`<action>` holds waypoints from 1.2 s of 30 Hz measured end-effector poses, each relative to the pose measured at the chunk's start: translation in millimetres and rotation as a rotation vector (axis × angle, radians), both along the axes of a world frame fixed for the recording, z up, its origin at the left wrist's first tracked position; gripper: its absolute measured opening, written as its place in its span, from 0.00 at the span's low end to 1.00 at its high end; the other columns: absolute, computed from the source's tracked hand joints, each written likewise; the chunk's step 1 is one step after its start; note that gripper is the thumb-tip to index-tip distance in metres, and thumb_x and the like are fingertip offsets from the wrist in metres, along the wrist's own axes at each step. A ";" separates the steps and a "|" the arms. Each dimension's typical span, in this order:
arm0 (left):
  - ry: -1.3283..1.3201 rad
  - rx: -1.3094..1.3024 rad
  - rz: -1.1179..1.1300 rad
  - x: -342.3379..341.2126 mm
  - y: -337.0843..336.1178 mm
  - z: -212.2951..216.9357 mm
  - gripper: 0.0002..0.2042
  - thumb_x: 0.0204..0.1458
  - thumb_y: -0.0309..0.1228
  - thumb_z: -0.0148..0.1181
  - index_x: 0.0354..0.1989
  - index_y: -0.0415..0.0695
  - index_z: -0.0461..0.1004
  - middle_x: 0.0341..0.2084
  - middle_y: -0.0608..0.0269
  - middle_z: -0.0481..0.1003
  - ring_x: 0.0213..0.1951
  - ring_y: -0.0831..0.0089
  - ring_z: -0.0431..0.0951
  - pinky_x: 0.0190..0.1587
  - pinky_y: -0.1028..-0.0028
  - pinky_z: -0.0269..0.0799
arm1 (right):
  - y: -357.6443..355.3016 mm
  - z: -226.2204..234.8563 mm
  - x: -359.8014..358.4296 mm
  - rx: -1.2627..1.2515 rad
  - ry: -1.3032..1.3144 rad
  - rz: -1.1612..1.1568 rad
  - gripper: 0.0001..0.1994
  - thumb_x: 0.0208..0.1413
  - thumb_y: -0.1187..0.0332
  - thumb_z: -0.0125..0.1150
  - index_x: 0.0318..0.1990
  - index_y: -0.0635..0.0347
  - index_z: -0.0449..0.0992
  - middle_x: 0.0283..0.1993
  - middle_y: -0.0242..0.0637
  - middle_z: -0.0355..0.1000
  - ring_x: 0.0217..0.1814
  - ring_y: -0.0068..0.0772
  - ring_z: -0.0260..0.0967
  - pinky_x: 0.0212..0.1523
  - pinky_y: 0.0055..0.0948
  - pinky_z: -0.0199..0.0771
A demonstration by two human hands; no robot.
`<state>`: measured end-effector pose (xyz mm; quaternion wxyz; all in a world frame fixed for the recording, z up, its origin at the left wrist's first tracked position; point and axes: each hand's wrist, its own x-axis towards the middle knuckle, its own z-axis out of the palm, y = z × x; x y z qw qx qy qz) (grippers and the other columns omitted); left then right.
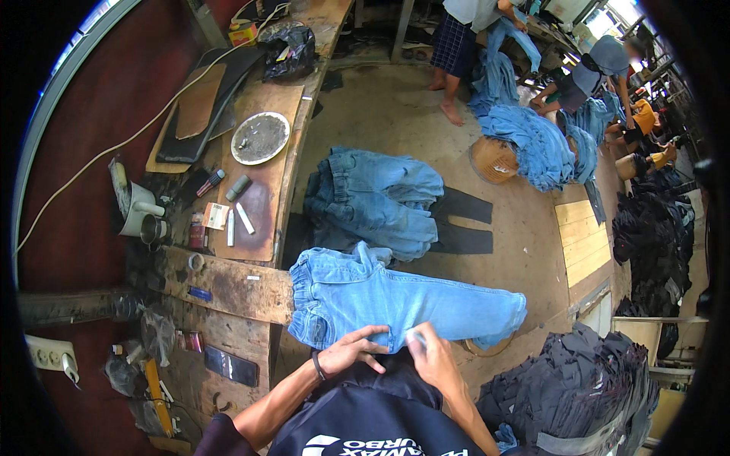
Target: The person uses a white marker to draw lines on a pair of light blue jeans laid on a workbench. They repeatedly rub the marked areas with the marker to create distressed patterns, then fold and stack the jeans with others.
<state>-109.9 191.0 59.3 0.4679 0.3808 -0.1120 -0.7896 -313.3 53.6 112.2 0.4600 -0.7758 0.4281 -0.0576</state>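
Note:
A pair of light blue jeans [395, 300] lies spread across my lap, waistband to the left and legs stretching right. My left hand [351, 351] rests with its fingers apart on the near edge of the jeans and wears a dark wristband. My right hand [432, 356] pinches the same near edge a little to the right, holding a small pale object against the denim. Below my hands is my dark shirt with white print [372, 425].
A heap of blue jeans [376, 201] lies on the floor ahead over dark trousers [464, 220]. A wooden workbench [251, 190] at left carries a round metal plate [260, 137], a jug and small tools. Dark garments are stacked at right [578, 387]. Other people handle jeans at the back.

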 end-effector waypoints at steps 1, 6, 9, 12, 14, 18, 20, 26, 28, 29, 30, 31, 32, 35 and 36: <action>0.045 -0.019 0.010 2.2 -0.2 1.6 0.29 0.70 0.28 0.43 0.80 0.40 0.52 0.65 0.36 0.72 0.44 0.63 0.87 0.57 0.68 0.80 | 0.9 7.5 3.0 -0.049 -0.098 0.144 0.13 0.70 0.61 0.61 0.40 0.62 0.78 0.35 0.57 0.80 0.39 0.61 0.81 0.37 0.53 0.78; 0.005 -0.009 -0.060 7.0 1.7 1.3 0.31 0.71 0.33 0.46 0.81 0.45 0.51 0.66 0.37 0.72 0.36 0.69 0.85 0.64 0.63 0.71 | -6.4 20.8 18.0 -0.132 0.159 0.092 0.11 0.66 0.60 0.66 0.43 0.60 0.81 0.30 0.54 0.80 0.35 0.62 0.81 0.37 0.50 0.79; 0.008 -0.019 -0.043 5.6 -2.0 4.0 0.31 0.71 0.36 0.51 0.81 0.45 0.52 0.66 0.35 0.72 0.33 0.74 0.83 0.49 0.73 0.80 | -9.8 20.5 20.0 -0.113 0.280 0.254 0.10 0.65 0.60 0.67 0.40 0.58 0.81 0.29 0.53 0.79 0.34 0.59 0.81 0.34 0.49 0.78; -0.104 -0.014 -0.045 7.1 -5.5 14.4 0.30 0.72 0.38 0.53 0.80 0.45 0.55 0.63 0.37 0.75 0.34 0.74 0.83 0.49 0.72 0.79 | -13.0 12.1 16.5 -0.239 0.126 0.034 0.11 0.65 0.60 0.67 0.38 0.59 0.80 0.28 0.52 0.79 0.33 0.60 0.80 0.34 0.50 0.77; -0.232 -0.033 -0.048 10.8 -2.9 22.0 0.29 0.72 0.38 0.54 0.79 0.44 0.57 0.59 0.39 0.78 0.35 0.74 0.84 0.48 0.71 0.79 | -22.5 2.7 3.1 -0.114 0.064 0.093 0.12 0.65 0.60 0.68 0.43 0.60 0.77 0.34 0.55 0.80 0.37 0.58 0.81 0.34 0.47 0.76; -1.729 0.032 0.444 20.7 5.9 14.3 0.27 0.62 0.35 0.66 0.68 0.38 0.70 0.53 0.43 0.79 0.57 0.46 0.77 0.62 0.55 0.72 | -97.5 -36.6 -55.0 -0.141 0.076 -0.262 0.22 0.64 0.51 0.69 0.51 0.61 0.73 0.36 0.53 0.79 0.37 0.54 0.80 0.38 0.47 0.77; -1.836 0.192 0.508 23.7 4.3 -1.3 0.32 0.60 0.38 0.68 0.69 0.33 0.67 0.60 0.35 0.72 0.62 0.38 0.71 0.66 0.50 0.67 | -149.6 -55.1 -104.4 -0.227 0.253 -0.513 0.28 0.61 0.48 0.73 0.53 0.65 0.73 0.37 0.52 0.79 0.38 0.49 0.78 0.41 0.47 0.76; -1.744 0.741 0.396 45.6 -14.8 -17.0 0.40 0.48 0.51 0.78 0.60 0.31 0.70 0.57 0.29 0.73 0.58 0.38 0.77 0.60 0.52 0.74 | -198.3 -116.5 -178.3 -0.136 0.087 -0.507 0.32 0.52 0.44 0.80 0.30 0.71 0.74 0.25 0.47 0.73 0.25 0.41 0.64 0.33 0.49 0.68; -1.605 0.849 0.405 54.3 -22.2 -9.9 0.39 0.43 0.52 0.81 0.54 0.33 0.72 0.49 0.33 0.80 0.51 0.40 0.82 0.54 0.52 0.78 | -198.1 -117.4 -188.2 -0.251 0.157 -0.443 0.27 0.54 0.49 0.80 0.36 0.72 0.82 0.28 0.47 0.78 0.30 0.42 0.72 0.39 0.41 0.74; -1.710 0.876 0.402 51.7 -26.4 -8.9 0.38 0.43 0.51 0.81 0.54 0.34 0.73 0.43 0.36 0.83 0.46 0.41 0.84 0.52 0.51 0.79 | -200.8 -114.4 -195.0 -0.278 0.194 -0.460 0.24 0.55 0.52 0.80 0.35 0.71 0.82 0.27 0.48 0.77 0.28 0.43 0.70 0.37 0.39 0.73; -1.758 0.860 0.449 48.9 -29.9 -8.5 0.34 0.45 0.47 0.80 0.53 0.35 0.74 0.41 0.35 0.82 0.44 0.40 0.84 0.50 0.49 0.78 | -205.4 -111.4 -203.3 -0.298 0.155 -0.487 0.24 0.55 0.53 0.80 0.35 0.71 0.81 0.27 0.47 0.77 0.28 0.42 0.69 0.37 0.39 0.73; -1.846 0.740 0.420 38.3 -33.0 -11.2 0.31 0.46 0.45 0.79 0.52 0.36 0.74 0.39 0.35 0.81 0.44 0.39 0.83 0.49 0.47 0.77 | -210.4 -109.2 -214.5 -0.311 0.104 -0.504 0.23 0.56 0.54 0.79 0.35 0.70 0.81 0.27 0.47 0.77 0.28 0.41 0.68 0.36 0.39 0.73; -1.983 0.666 0.444 26.0 -38.0 -16.4 0.29 0.47 0.43 0.78 0.52 0.36 0.75 0.37 0.35 0.81 0.43 0.39 0.83 0.48 0.45 0.76 | -219.6 -108.8 -227.4 -0.323 0.047 -0.533 0.22 0.56 0.54 0.79 0.34 0.70 0.81 0.27 0.46 0.77 0.28 0.40 0.67 0.36 0.39 0.72; -1.481 0.411 0.692 -46.2 -59.6 -43.5 0.20 0.55 0.34 0.75 0.48 0.36 0.73 0.39 0.51 0.79 0.42 0.60 0.81 0.45 0.58 0.78 | -241.6 -124.4 -281.5 -0.346 0.015 -0.717 0.22 0.59 0.55 0.77 0.32 0.69 0.78 0.25 0.44 0.75 0.27 0.37 0.65 0.33 0.43 0.70; -0.743 0.330 0.935 -74.0 -74.8 -52.1 0.16 0.60 0.32 0.71 0.50 0.38 0.73 0.41 0.60 0.79 0.43 0.70 0.79 0.46 0.64 0.79 | -252.1 -130.4 -306.6 -0.325 0.076 -0.830 0.24 0.60 0.54 0.76 0.32 0.70 0.76 0.26 0.45 0.76 0.27 0.42 0.65 0.34 0.45 0.69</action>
